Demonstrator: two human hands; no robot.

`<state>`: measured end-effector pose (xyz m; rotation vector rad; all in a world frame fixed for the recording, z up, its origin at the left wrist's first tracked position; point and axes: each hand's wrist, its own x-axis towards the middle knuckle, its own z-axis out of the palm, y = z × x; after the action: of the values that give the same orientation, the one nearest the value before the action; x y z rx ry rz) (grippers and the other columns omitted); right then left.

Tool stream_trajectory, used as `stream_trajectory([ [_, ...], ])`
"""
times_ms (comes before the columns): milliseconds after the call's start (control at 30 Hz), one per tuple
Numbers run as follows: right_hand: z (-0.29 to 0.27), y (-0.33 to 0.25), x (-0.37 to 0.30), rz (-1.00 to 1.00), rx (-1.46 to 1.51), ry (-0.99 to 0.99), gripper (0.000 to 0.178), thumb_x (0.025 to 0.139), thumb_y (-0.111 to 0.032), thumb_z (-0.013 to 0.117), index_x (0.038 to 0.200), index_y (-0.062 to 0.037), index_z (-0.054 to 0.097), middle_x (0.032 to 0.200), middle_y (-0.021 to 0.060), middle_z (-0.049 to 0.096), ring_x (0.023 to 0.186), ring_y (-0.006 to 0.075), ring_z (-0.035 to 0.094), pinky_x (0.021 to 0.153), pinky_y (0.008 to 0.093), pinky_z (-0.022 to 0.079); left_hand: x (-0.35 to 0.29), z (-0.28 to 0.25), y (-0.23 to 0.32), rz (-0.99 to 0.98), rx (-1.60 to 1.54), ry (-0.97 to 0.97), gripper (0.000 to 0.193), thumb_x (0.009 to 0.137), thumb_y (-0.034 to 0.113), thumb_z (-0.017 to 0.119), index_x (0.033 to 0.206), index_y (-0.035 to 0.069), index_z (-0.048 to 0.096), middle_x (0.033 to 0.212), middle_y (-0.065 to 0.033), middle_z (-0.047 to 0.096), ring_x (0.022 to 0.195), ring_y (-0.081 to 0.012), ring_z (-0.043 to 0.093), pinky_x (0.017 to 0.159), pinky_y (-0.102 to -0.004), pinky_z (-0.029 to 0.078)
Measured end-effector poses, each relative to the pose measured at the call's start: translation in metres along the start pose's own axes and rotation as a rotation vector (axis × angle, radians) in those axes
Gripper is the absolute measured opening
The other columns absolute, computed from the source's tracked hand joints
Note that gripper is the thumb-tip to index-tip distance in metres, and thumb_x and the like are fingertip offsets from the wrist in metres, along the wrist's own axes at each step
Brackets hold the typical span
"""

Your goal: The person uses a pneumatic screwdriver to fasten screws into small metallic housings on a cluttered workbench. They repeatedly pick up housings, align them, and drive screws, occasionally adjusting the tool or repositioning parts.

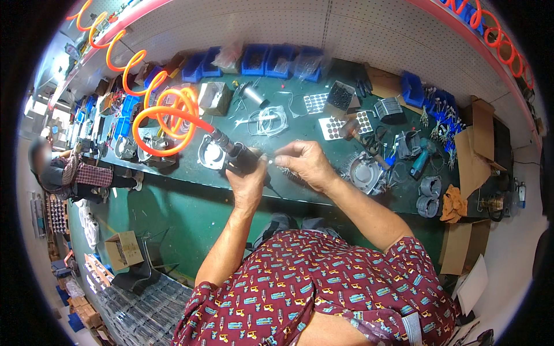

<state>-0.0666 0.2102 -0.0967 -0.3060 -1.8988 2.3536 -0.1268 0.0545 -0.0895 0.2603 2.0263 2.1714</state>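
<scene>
My left hand (248, 185) is closed round a black air screwdriver (243, 160), held over the front of the bench. A coiled orange air hose (193, 122) runs into its upper end. My right hand (307, 165) is just to the right of it, thumb and fingertips pinched together close to my left thumb. Something small and pale shows at those fingertips, too small to name. Left of the screwdriver lies a round silvery metal housing (210, 153). Another metal housing (366, 174) sits beyond my right wrist.
Blue parts bins (254, 59) line the back of the green bench (300, 130). A spool (254, 95), coiled pale tubing (268, 121), sheets of round stickers (331, 128) and a teal power driver (421, 161) lie around. Another person (75, 172) stands at far left.
</scene>
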Motion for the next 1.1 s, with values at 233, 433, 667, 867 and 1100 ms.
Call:
stream_trajectory([
  [233,0.001,-0.012,-0.003,0.039,-0.082,-0.021,0.028,0.083,-0.012,0.078,0.106,0.0023,0.071,0.099,0.0064,0.071,0.088,0.0103,0.063,0.077,0.0249,0.052,0.0,-0.003,-0.002,0.013,0.016,-0.026,0.015,0.082,0.0,0.072,0.093,0.001,0.062,0.072,-0.0004,0.058,0.057,-0.0082,0.055,0.047,-0.0241,0.044],
  [433,0.002,-0.016,0.0,0.08,0.002,-0.136,0.04,0.083,-0.016,0.079,0.119,-0.0006,0.068,0.097,0.0056,0.071,0.087,0.0103,0.063,0.073,0.0234,0.052,0.0,-0.003,0.003,0.014,0.01,-0.066,0.012,0.082,0.002,0.072,0.091,0.002,0.064,0.073,0.0003,0.059,0.059,-0.0077,0.055,0.051,-0.0243,0.045],
  [667,-0.002,-0.009,0.001,0.124,-0.044,-0.025,0.024,0.086,-0.014,0.076,0.105,-0.0011,0.072,0.083,0.0011,0.068,0.064,0.0046,0.057,0.055,0.0205,0.045,-0.002,0.001,0.005,-0.011,0.069,-0.133,0.007,0.084,0.005,0.07,0.088,0.002,0.066,0.073,0.0013,0.06,0.062,-0.0072,0.055,0.053,-0.0245,0.044],
  [867,-0.039,0.013,0.003,0.152,-0.212,-0.017,0.02,0.088,-0.012,0.071,0.104,-0.0005,0.072,0.089,0.0022,0.071,0.071,0.0053,0.06,0.064,0.0206,0.049,-0.003,-0.001,0.002,-0.017,0.031,-0.083,0.009,0.082,0.002,0.069,0.09,0.002,0.065,0.072,0.0015,0.058,0.057,-0.0071,0.054,0.049,-0.0234,0.042],
  [1100,-0.073,0.054,0.0,0.007,-0.683,-0.162,0.023,0.079,-0.014,0.067,0.098,-0.0033,0.074,0.094,0.0156,0.074,0.085,0.0242,0.071,0.08,0.0358,0.054,-0.005,-0.011,0.001,-0.048,-0.042,-0.013,0.014,0.084,0.002,0.071,0.095,0.003,0.062,0.077,-0.0002,0.06,0.061,-0.0087,0.056,0.053,-0.0235,0.047],
])
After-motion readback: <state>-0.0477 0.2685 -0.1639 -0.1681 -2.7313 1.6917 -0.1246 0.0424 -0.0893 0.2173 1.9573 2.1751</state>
